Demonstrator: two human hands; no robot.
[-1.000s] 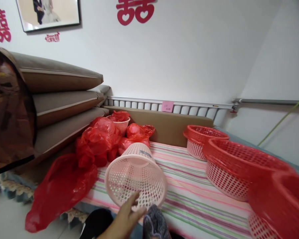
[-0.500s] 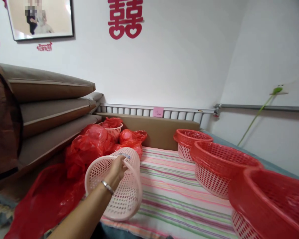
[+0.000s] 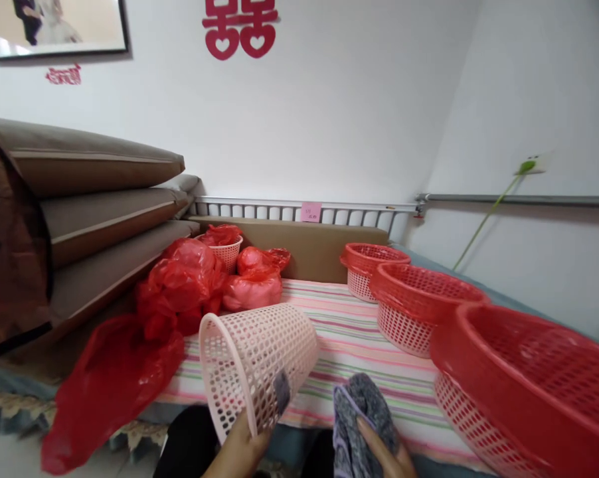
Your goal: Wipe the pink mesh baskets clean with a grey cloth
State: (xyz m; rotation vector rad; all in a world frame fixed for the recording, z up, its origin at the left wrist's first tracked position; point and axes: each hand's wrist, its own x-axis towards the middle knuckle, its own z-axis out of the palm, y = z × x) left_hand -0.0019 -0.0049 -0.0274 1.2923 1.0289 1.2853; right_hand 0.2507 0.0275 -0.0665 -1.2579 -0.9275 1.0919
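A pink perforated plastic basket (image 3: pixel 274 338) lies tilted on its side above the striped sheet, its open rim facing left. My left hand (image 3: pixel 242 445) grips the rim at the lower front, fingers partly hidden by the basket. Through the holes near the rim shows a dark grey patch. Just right of the basket, my right hand (image 3: pixel 386 458) holds a folded grey cloth (image 3: pixel 362 411) with a light purple edge. Cloth and basket are apart.
Red-lined baskets (image 3: pixel 429 292) stand in a row on the right. Red plastic bags (image 3: pixel 184 279) and another pink basket (image 3: pixel 227 252) lie at the back left, beside stacked grey-brown cushions (image 3: pixel 105 219). A striped sheet (image 3: pixel 339 345) covers the bed.
The pink basket has turned and shifted right, now gripped at its lower rim. My right hand has come into view with the grey cloth. The camera view has shifted slightly.
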